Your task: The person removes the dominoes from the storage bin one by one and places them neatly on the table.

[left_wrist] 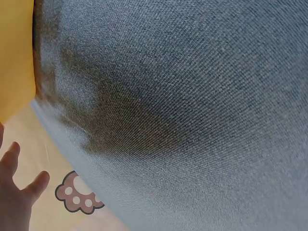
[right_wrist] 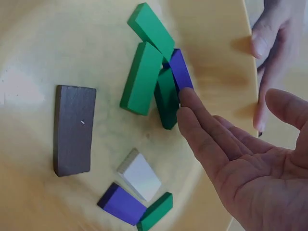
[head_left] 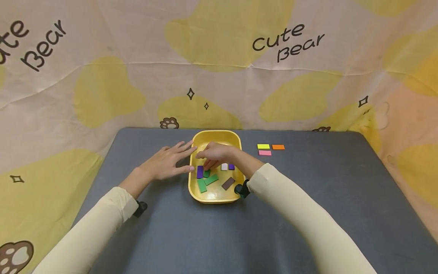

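A yellow tub (head_left: 213, 196) holds several flat blocks. My right hand (head_left: 217, 152) reaches into it with fingers extended and nothing gripped. In the right wrist view its fingertips (right_wrist: 186, 98) lie beside a purple block (right_wrist: 181, 70) and a dark green block (right_wrist: 167, 98); whether they touch is unclear. Two brighter green blocks (right_wrist: 142, 79) lie near these. Nearer the tub's right side are a brown block (right_wrist: 75, 130), a white block (right_wrist: 139, 175), a second purple block (right_wrist: 121, 204) and another green block (right_wrist: 155, 211). My left hand (head_left: 169, 161), fingers spread, rests against the tub's left rim.
On the grey table (head_left: 308, 198), right of the tub, lie a yellow block (head_left: 263, 146), an orange block (head_left: 278, 147) and a pink block (head_left: 265, 153). A patterned cloth (head_left: 219, 45) hangs behind the table's back edge.
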Tool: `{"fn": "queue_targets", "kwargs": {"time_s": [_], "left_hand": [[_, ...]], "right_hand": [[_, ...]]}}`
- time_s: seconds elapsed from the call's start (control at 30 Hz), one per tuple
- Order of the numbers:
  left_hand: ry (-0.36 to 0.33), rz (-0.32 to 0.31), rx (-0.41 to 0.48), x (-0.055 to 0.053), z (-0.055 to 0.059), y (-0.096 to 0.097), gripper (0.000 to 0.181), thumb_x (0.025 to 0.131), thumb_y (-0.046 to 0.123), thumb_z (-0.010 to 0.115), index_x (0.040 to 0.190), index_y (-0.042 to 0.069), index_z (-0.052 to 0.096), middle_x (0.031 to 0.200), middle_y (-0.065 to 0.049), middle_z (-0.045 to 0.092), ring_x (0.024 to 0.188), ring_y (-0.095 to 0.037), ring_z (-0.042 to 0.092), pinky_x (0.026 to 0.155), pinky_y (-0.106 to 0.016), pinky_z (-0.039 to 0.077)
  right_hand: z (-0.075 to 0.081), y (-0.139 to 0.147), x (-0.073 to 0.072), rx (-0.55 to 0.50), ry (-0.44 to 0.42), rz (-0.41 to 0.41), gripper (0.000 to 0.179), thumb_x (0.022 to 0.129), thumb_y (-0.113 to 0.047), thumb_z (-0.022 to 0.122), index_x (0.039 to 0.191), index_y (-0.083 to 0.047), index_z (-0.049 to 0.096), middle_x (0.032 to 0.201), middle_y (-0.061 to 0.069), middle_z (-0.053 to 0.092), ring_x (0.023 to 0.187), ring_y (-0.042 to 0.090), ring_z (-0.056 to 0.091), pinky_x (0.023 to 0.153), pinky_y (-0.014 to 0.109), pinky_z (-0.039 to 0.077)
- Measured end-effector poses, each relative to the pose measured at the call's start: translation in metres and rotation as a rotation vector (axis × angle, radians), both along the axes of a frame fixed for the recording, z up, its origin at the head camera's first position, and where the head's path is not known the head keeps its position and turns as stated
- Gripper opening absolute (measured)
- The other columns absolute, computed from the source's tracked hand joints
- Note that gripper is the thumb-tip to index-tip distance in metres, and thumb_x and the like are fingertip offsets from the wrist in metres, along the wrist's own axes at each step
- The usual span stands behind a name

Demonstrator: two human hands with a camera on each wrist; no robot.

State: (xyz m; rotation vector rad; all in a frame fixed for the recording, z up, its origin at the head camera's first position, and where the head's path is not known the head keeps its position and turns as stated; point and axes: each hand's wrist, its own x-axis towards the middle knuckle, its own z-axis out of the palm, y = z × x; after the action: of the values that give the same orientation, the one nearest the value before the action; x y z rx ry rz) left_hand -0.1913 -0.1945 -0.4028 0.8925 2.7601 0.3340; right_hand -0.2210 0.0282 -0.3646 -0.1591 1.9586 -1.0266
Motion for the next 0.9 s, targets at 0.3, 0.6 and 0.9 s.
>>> {"fn": "queue_targets", "kwargs": {"time_s": [0.3,0.6,0.9], "left_hand": [[0.013,-0.011,-0.005,0.000,0.000,0.000,0.076,0.097,0.063,0.048,0.159,0.026,0.025,0.166,0.001,0.014,0.151,-0.033,0.016,0.112,-0.061,0.025],[0.017,-0.016,-0.010,0.000,0.000,-0.001,0.077,0.096,0.068,0.043,0.159,0.027,0.024,0.166,0.001,0.014,0.151,-0.033,0.015,0.112,-0.061,0.025],[0.008,-0.006,-0.005,0.001,0.000,0.000,0.077,0.097,0.065,0.045,0.159,0.026,0.025,0.166,0.001,0.015,0.151,-0.033,0.015,0.112,-0.061,0.024]], "right_hand": [[-0.005,-0.004,0.002,-0.024,-0.002,-0.016,0.047,0.103,-0.022,0.048,0.140,0.008,0.046,0.121,0.027,0.064,0.108,0.035,0.067,0.097,0.044,0.050],[-0.010,-0.008,0.002,-0.041,0.009,-0.044,0.036,0.104,-0.014,0.044,0.132,0.009,0.049,0.119,0.027,0.063,0.105,0.037,0.067,0.093,0.042,0.053],[-0.016,-0.013,0.003,-0.038,-0.012,-0.008,0.037,0.104,-0.012,0.046,0.134,0.006,0.055,0.118,0.026,0.064,0.108,0.035,0.068,0.094,0.045,0.052]]}}
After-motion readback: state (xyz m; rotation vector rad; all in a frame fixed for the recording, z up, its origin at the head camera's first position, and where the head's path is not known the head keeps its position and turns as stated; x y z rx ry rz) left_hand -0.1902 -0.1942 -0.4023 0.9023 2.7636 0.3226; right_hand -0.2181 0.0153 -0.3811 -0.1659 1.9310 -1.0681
